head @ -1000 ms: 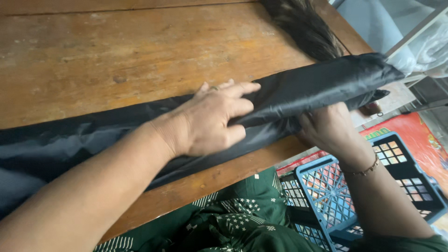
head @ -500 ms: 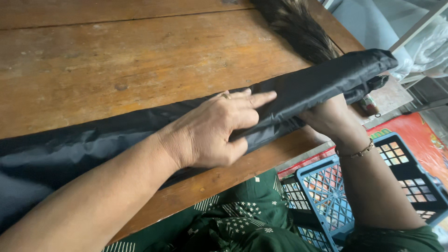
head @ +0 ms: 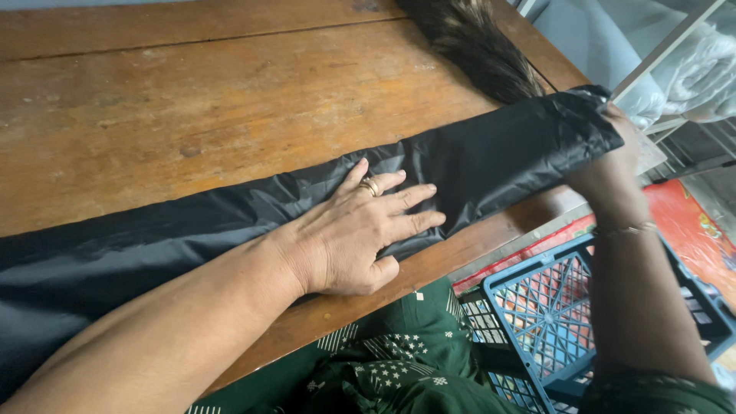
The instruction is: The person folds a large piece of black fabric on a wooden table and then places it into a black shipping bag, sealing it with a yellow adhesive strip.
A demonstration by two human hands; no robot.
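Observation:
A long folded strip of shiny black fabric [head: 491, 157] runs diagonally over the wooden table [head: 192, 92], from the lower left up to the right edge. My left hand [head: 360, 230], with a ring on one finger, lies flat on the fabric near the table's front edge, fingers spread and pressing down. At the fabric's far right end my right hand [head: 617, 165], a thin bracelet on its wrist, grips the end of the strip. Its fingers are mostly hidden behind the cloth.
A dark feathery brush [head: 475, 46] lies at the table's back right corner. Below the table's edge stand a blue plastic crate [head: 567, 307] and a red mat [head: 690, 222]. Green patterned cloth [head: 391, 368] covers my lap. White plastic bags [head: 690, 69] sit on a shelf at right.
My left hand has flattened and slid along the fabric. My right hand has pulled the fabric's end outward to the right, and the strip lies smoother and wider.

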